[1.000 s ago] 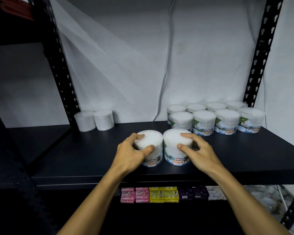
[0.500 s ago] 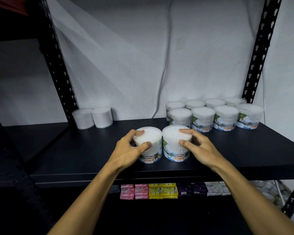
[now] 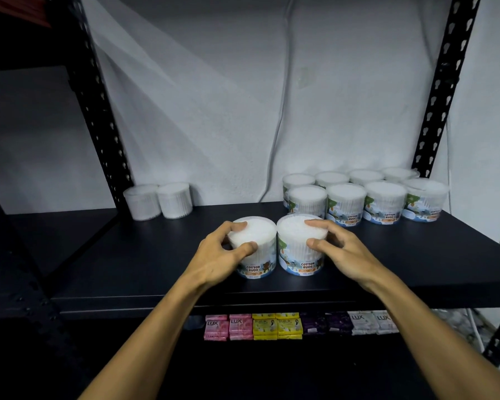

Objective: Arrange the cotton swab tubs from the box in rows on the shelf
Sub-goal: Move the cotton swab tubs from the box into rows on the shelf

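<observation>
Two round tubs of cotton swabs stand side by side and touching on the black shelf [image 3: 145,264], near its front. My left hand [image 3: 221,255] grips the left tub [image 3: 257,246] from the top and side. The right tub [image 3: 296,249] is gripped the same way by my right hand [image 3: 337,252]. Both tubs stand upright with their labels facing me. At the back right, two rows of several tubs [image 3: 364,197] stand against the wall. Two more tubs [image 3: 158,200] stand at the back left by the post. No box is in view.
Black slotted posts rise at the shelf's back left [image 3: 98,111] and back right [image 3: 445,82]. A white wall with a hanging cable [image 3: 280,111] lies behind. Soap packs [image 3: 298,326] line the lower shelf. Bare shelf surface lies between the two tub groups.
Both hands keep the same hold on the two tubs. The tubs have moved slightly away from the front edge; the view has shifted a little.
</observation>
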`<state>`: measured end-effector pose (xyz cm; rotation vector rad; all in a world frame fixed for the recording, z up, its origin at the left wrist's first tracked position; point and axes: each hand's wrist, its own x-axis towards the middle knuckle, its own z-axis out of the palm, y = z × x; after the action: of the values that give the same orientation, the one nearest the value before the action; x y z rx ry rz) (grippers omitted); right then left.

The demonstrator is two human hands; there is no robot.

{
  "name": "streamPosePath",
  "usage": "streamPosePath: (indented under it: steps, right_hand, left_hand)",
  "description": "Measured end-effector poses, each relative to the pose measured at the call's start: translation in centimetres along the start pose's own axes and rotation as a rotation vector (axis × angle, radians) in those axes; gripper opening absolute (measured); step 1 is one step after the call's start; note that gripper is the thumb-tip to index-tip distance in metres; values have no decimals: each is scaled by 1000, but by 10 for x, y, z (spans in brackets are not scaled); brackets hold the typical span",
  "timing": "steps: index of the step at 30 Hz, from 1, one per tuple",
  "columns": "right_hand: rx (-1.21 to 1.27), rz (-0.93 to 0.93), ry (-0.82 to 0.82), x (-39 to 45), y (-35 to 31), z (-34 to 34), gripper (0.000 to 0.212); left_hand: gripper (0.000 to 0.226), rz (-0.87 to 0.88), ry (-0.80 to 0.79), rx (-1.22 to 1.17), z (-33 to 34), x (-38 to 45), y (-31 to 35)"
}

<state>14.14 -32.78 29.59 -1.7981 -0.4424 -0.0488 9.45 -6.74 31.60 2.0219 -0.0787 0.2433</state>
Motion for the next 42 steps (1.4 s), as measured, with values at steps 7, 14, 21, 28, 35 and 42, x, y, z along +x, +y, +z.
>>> streamPosePath:
  steps: [7, 14, 21, 28, 35, 42]
  right_hand:
    - [11, -3, -28, 1, 3, -2, 36]
    - [48, -5, -49, 1, -1, -1, 39]
    - [-115, -40, 30, -18, 0, 4, 70]
    - [-386, -157, 270, -32, 9, 32, 63]
    - [-379, -160, 358, -26, 14, 23, 43]
    - [-399, -121, 410, -38, 22, -24, 42]
  left_hand:
    - [44, 14, -29, 7, -3, 1, -2]
    - [44, 29, -41, -7, -4, 1, -2]
    - [71, 103, 53, 6, -2, -12, -11]
    - [60, 135, 181, 61, 19, -18, -20]
    - [54, 144, 195, 74, 32, -13, -16]
    - [53, 188, 144, 82, 77, -5, 8]
